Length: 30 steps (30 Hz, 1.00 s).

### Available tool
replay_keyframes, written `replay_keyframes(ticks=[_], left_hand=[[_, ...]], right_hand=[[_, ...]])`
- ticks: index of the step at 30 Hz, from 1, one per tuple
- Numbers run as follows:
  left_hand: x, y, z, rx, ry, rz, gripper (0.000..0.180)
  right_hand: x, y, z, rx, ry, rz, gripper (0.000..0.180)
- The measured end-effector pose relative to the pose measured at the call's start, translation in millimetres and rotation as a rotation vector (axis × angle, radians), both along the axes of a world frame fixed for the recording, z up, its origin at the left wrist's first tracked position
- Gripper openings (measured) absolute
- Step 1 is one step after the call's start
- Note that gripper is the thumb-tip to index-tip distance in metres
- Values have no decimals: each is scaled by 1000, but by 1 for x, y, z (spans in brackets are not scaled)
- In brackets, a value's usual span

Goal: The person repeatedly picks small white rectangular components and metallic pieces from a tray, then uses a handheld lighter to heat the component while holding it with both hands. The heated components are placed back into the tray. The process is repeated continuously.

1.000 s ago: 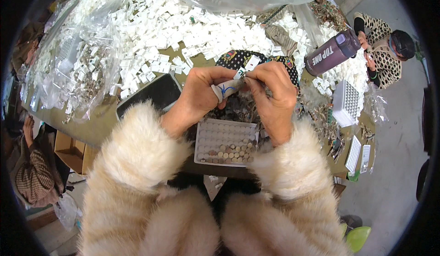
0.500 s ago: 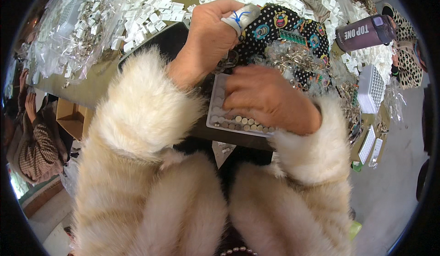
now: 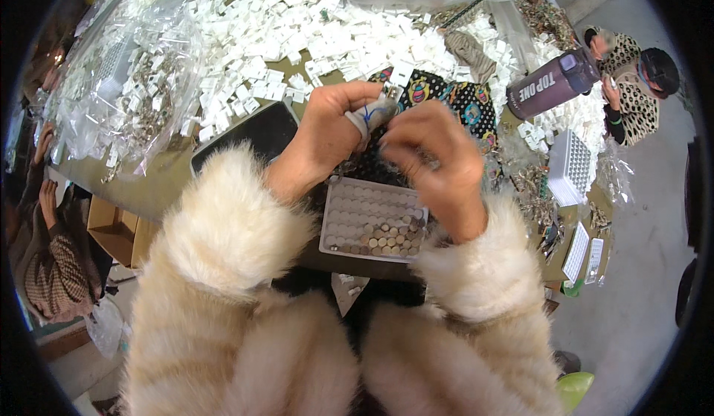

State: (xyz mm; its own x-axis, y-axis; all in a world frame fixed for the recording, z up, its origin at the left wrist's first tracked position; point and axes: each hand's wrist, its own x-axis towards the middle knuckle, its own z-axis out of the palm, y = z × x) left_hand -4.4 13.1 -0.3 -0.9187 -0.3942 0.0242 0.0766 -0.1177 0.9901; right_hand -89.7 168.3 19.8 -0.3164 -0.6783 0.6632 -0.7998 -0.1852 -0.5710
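My left hand [image 3: 332, 129] is closed above the far edge of a white plastic tray, its thumb wrapped in pale cloth tied with blue thread [image 3: 379, 111]. Something small is pinched at the thumb tip, too small to name. Close beside it, my right hand [image 3: 440, 159] has bent fingers smeared by motion; whether they hold anything is hidden. Below both hands sits the tray [image 3: 355, 208], with rows of round pockets and several small round metal discs [image 3: 387, 239] like button cells at its near right. Dotted black cloth with cartoon figures [image 3: 476, 107] lies behind my hands.
Small white plastic pieces [image 3: 349, 29] are heaped across the far table. A black-screened phone-like slab [image 3: 249, 141] lies left; a purple bottle [image 3: 550, 85] stands right, near a stack of white trays [image 3: 571, 167]. Another person in spotted clothing [image 3: 639, 107] is far right, a checked sleeve [image 3: 59, 260] left.
My right hand has risen out of the tray to beside my left thumb, uncovering the discs. The whole view has shifted, showing more of the heap and the far-right person.
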Motion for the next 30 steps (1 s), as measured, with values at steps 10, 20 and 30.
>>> replay_keyframes(ticks=[10, 20, 30], left_hand=[[4, 2, 4, 37, 51, -212, 22], [3, 5, 5, -53, 138, -176, 20], [2, 0, -3, -157, 89, -87, 13]], right_hand=[[-21, -2, -4, -99, 285, -309, 16], [-20, -1, -7, -43, -171, -163, 14], [-14, -1, -9, -139, -368, -193, 7]])
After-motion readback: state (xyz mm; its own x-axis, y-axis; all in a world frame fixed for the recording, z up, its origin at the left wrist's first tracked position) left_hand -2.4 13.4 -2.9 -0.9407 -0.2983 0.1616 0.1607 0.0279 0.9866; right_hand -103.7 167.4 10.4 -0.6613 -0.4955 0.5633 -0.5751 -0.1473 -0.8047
